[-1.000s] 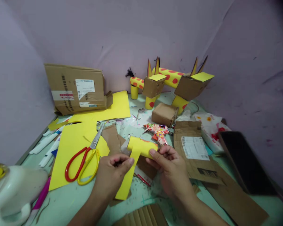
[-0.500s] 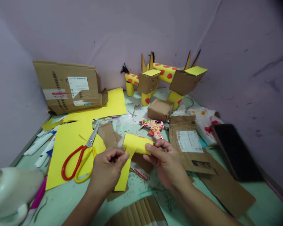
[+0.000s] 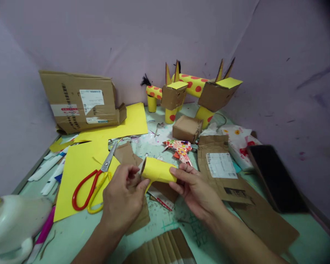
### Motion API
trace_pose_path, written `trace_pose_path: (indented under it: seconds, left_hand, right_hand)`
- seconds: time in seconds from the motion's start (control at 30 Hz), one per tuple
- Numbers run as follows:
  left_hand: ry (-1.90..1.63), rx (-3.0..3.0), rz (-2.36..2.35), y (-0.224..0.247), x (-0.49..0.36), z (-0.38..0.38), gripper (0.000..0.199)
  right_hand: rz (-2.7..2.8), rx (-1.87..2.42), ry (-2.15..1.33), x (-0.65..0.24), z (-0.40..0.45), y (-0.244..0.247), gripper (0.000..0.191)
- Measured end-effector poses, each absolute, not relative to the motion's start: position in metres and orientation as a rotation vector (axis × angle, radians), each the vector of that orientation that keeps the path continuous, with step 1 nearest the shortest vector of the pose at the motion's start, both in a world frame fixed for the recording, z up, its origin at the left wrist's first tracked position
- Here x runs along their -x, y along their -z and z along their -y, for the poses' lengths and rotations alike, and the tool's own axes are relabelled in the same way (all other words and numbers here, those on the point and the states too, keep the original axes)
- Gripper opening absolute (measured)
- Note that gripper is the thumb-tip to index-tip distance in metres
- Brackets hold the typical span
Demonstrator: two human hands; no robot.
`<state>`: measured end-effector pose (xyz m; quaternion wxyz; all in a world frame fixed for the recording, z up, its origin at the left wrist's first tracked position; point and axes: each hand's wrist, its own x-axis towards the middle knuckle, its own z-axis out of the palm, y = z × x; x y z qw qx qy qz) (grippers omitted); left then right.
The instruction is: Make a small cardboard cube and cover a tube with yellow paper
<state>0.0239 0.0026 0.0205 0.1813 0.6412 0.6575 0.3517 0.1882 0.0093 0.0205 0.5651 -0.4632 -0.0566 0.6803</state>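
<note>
A small cardboard tube covered in yellow paper (image 3: 159,170) lies sideways between my hands, its open end facing left. My right hand (image 3: 194,187) pinches the tube's right end between thumb and fingers. At the other end, my left hand (image 3: 123,196) has its thumb against the lower edge, and its fingers curl near the opening. A short bit of yellow paper strip (image 3: 147,186) shows under the tube by that thumb; the rest of the strip is hidden. Open scissors (image 3: 95,183) with red and yellow handles lie left of my left hand on a yellow sheet (image 3: 71,176).
Two spotted giraffe-like figures (image 3: 174,96) stand at the back beside a small cardboard box (image 3: 187,128). A flowery glue gun (image 3: 181,148) lies beyond the tube. Cardboard pieces (image 3: 217,187), a phone (image 3: 276,178), a white jug (image 3: 13,220) and a large carton (image 3: 79,102) surround the work area.
The yellow strip that hung down in front of the tube has gone under it, mostly out of sight. My left hand has shifted slightly and turned; my right hand keeps its hold.
</note>
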Motion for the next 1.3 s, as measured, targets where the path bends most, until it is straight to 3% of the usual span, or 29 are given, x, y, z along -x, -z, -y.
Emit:
trace_pose_path:
  seconds: [0.1, 0.23, 0.37, 0.43, 0.53, 0.73, 0.87, 1.03, 1.3]
  left_hand:
    - [-1.104, -1.944, -1.62, -0.023, -0.021, -0.004, 0.01]
    - [-1.062, -1.535, -1.504, -0.03, -0.014, -0.008, 0.011]
    - [-0.997, -0.766, -1.323, -0.034, -0.008, -0.012, 0.025]
    - [-0.946, -0.552, -1.267, -0.034, -0.007, -0.012, 0.031]
    - [-0.9, -0.488, -1.255, -0.035, -0.011, -0.011, 0.034]
    - [-0.971, -0.619, -1.272, -0.033, -0.018, -0.006, 0.041]
    - [-1.211, -1.036, -1.372, -0.029, -0.013, -0.004, 0.036]
    - [-1.219, -1.837, -1.366, -0.028, -0.01, 0.001, 0.037]
    - [-1.392, -2.016, -1.222, -0.031, -0.014, 0.0, 0.018]
  right_hand:
    - [0.148, 1.085, -1.687, -0.193, -0.01, -0.023, 0.031]
    - [0.404, 1.135, -1.73, -0.2, -0.01, -0.028, 0.03]
    - [1.015, 1.337, -1.23, -0.202, -0.006, -0.031, 0.026]
    - [1.235, 1.303, -1.091, -0.2, -0.002, -0.031, 0.039]
    - [1.396, 1.128, -1.22, -0.194, 0.003, -0.027, 0.062]
    - [1.166, 1.129, -1.392, -0.185, 0.002, -0.01, 0.036]
    - [0.732, 1.121, -1.652, -0.188, -0.004, -0.009, 0.045]
    - [0.57, 1.107, -1.783, -0.188, -0.004, -0.011, 0.046]
    - [0.715, 1.228, -1.745, -0.183, -0.002, -0.008, 0.047]
